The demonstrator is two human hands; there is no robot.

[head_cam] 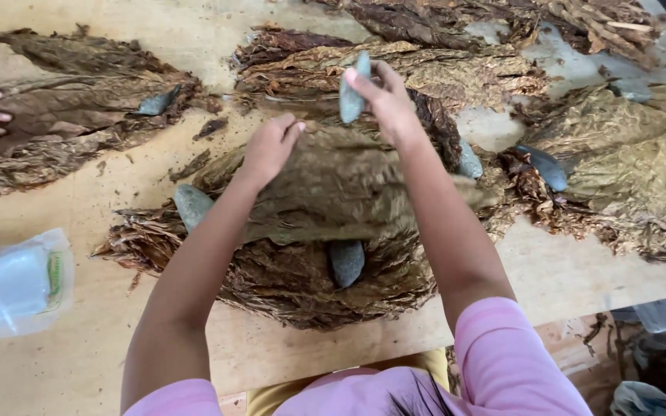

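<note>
Pink sleeves [502,347], hands apart: right hand [383,96] clamped on grey stone [352,88], left hand [270,146] pinching dried leaves [333,185].

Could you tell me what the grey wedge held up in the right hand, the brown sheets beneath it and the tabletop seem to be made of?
The grey wedge-shaped piece in the right hand looks like stone: matte, smooth and dense. The brown crinkled sheets under the left hand appear to be dried leaves, veined, limp and frayed at the edges. The pale tan tabletop seems to be unfinished plywood, with faint grain and a dull surface.
</note>
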